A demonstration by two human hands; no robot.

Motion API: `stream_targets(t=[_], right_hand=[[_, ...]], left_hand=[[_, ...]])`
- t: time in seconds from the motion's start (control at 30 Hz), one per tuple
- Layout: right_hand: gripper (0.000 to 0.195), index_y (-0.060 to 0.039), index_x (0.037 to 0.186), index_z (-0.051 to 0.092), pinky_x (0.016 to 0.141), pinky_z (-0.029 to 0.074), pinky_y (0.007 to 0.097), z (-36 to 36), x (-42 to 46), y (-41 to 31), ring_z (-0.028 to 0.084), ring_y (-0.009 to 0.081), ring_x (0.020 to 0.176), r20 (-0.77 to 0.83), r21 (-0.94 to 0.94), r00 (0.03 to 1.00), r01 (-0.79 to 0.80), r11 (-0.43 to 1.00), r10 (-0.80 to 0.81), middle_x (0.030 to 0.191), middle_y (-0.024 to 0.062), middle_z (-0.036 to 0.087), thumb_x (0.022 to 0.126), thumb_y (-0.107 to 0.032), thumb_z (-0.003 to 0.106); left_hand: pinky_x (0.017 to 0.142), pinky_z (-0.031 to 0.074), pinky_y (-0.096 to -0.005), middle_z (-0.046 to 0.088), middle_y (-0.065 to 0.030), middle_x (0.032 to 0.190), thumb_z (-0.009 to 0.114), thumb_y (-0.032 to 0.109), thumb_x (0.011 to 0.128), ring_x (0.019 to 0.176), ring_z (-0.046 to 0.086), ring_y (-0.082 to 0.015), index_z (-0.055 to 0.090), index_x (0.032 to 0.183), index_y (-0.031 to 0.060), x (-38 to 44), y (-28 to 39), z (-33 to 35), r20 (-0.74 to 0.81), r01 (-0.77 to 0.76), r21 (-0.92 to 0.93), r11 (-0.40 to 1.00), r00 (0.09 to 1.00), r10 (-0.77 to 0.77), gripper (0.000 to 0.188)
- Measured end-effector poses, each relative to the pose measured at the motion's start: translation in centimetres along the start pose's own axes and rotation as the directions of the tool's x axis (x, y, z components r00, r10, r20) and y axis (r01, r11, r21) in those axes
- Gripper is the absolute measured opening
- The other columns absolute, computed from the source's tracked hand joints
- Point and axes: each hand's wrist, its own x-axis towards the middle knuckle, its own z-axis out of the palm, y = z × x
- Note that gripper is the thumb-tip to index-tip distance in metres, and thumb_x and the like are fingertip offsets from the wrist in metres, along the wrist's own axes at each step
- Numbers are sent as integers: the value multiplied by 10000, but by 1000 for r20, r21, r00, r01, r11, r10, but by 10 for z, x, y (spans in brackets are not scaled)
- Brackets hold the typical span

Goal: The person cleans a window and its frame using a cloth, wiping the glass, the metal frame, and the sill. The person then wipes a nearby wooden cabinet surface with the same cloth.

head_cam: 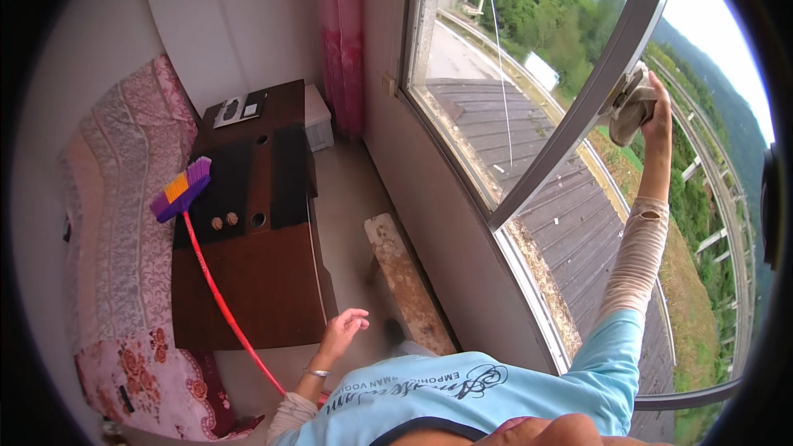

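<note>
Raised at the right, my right hand (pixel 658 105) grips a bunched, greyish-beige cloth (pixel 630 113). The cloth lies against the grey metal window frame (pixel 582 102), by a latch (pixel 616 96). Lower down, my left hand (pixel 344 333) is held in front of my body with nothing in it, its fingers loosely bent. A broom (pixel 179 189) with purple and orange bristles leans its head over the dark table and the sofa. Its red handle (pixel 217 294) runs down behind my left forearm, where its end is hidden.
A dark brown table (pixel 248 285) carries two walnut-like objects (pixel 224 221) and a flat printed item (pixel 240 110). A covered sofa (pixel 124 198) stands left of it. A worn wooden bench (pixel 409 285) is below the window wall. A pink curtain (pixel 342 43) hangs beyond. Outside lies a ribbed roof (pixel 557 198).
</note>
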Motion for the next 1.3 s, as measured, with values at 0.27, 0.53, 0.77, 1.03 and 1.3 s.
stream_targets(t=[0.27,0.53,0.77,1.03,1.3], right_hand=[[310,10,1170,591,872,553,396,-39,17,82,670,263,968,296,601,948,-91,794,-115,1117,134,668,929,-181,549],[319,-37,1100,648,802,555,351,-41,-31,185,671,228,916,194,438,948,-312,843,250,1012,86,695,861,-245,685],[308,-8,1088,649,784,566,352,-31,-69,292,673,229,892,279,341,800,-599,724,531,993,103,695,857,-207,692],[268,31,1052,653,739,575,334,-81,-151,373,674,217,824,202,159,643,-766,623,739,953,124,694,818,-83,717],[108,-12,864,672,637,504,251,-97,-111,210,625,109,720,20,-303,832,-523,796,554,813,39,675,825,-108,704]], left_hand=[[816,508,-273,685,-74,949,508,104,950,895,649,-140,611,1135,21,65,25,26,99,46,43,998,994,-50,228],[805,506,-273,683,-64,912,479,89,935,866,643,-132,623,1100,8,77,32,37,30,160,50,986,986,-162,234],[801,503,-271,690,-49,921,474,135,944,870,645,-131,632,1122,42,100,51,51,107,156,153,976,979,-174,256],[844,506,-270,688,-78,974,495,140,968,931,653,-138,613,1143,24,94,49,70,264,200,125,972,938,-227,241],[852,496,-268,682,-60,968,528,143,957,967,644,-129,619,1139,28,99,51,52,254,128,144,981,954,-161,234]])
